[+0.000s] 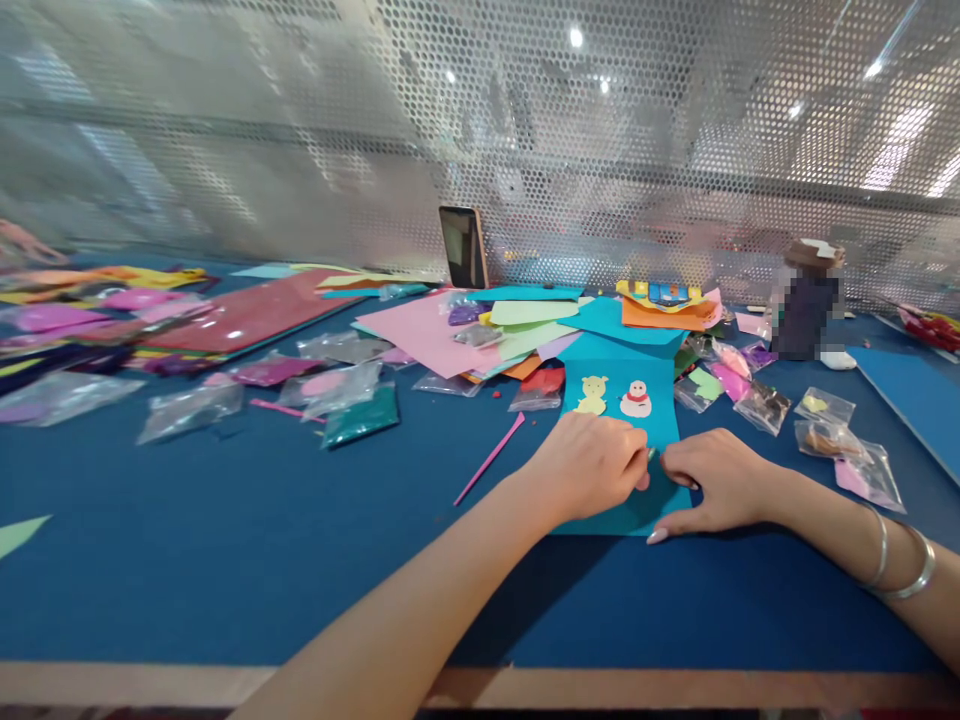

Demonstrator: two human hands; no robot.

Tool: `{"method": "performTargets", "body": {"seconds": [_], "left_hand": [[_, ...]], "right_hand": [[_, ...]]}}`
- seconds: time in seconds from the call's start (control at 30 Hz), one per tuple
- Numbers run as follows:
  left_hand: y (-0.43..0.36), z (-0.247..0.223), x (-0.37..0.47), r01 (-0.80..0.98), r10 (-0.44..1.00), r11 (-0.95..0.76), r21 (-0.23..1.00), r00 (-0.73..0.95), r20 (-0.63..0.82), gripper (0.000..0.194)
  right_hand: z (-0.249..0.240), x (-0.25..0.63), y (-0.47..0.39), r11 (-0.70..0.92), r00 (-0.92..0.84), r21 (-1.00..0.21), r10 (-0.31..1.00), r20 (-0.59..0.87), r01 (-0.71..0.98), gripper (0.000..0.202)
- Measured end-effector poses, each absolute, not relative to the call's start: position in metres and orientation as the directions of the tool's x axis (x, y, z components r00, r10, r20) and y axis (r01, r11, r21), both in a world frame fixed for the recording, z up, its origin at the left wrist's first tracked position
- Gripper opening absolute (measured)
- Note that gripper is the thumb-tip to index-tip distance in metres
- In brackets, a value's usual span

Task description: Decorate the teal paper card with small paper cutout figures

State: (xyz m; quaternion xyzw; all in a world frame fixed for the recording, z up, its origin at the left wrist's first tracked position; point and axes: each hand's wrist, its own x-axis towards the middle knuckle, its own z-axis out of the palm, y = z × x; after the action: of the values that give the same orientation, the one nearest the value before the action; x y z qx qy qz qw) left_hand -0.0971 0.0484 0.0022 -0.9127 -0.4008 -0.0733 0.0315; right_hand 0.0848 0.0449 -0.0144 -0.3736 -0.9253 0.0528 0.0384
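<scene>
A bright blue sheet of paper (622, 522) lies before me, with a yellow bear-like figure (592, 392) and a pink snowman figure with a red scarf (636, 400) on its upper half. My left hand (592, 462) rests over the sheet's middle, its fingers curled closed. A tiny greenish bit shows at its fingertips, too small to name. Against the sheet's right side lies my right hand (720, 482), thumb and fingers apart, holding nothing visible. Its fingertips are close to those of the left hand.
A pink plastic modelling stick (489, 460) lies left of the sheet. Small bags of coloured clay (364, 415) and stacked coloured papers (420, 330) spread behind. A phone (463, 247) leans on the perforated metal panel (300, 120). Right stands a dark blurred container (806, 310).
</scene>
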Motion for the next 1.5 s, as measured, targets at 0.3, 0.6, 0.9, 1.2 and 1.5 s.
{"method": "performTargets", "body": {"seconds": [0.3, 0.6, 0.9, 1.2, 1.5], "left_hand": [[0.050, 0.001, -0.096, 0.776, 0.773, -0.631, -0.014, 0.631, 0.066, 0.038], [0.038, 0.000, -0.089, 0.731, 0.732, -0.680, -0.048, 0.681, -0.005, 0.039], [0.043, -0.001, -0.090, 0.689, 0.686, -0.724, -0.022, 0.723, 0.078, 0.029], [0.044, 0.004, -0.092, 0.671, 0.666, -0.741, -0.036, 0.740, 0.092, 0.023], [0.049, -0.002, -0.095, 0.689, 0.674, -0.725, 0.015, 0.704, 0.225, 0.026]], "right_hand": [[-0.017, 0.087, 0.047, 0.745, -0.743, -0.127, 0.665, 0.072, 0.655, 0.057], [-0.015, 0.087, 0.046, 0.755, -0.753, -0.112, 0.655, 0.066, 0.646, 0.054], [-0.018, 0.089, 0.045, 0.758, -0.737, -0.193, 0.651, 0.180, 0.623, 0.049], [-0.022, 0.091, 0.044, 0.804, -0.694, -0.221, 0.590, 0.412, 0.552, 0.030], [-0.029, 0.089, 0.046, 0.750, -0.591, -0.333, 0.657, 0.468, 0.571, 0.027]]}}
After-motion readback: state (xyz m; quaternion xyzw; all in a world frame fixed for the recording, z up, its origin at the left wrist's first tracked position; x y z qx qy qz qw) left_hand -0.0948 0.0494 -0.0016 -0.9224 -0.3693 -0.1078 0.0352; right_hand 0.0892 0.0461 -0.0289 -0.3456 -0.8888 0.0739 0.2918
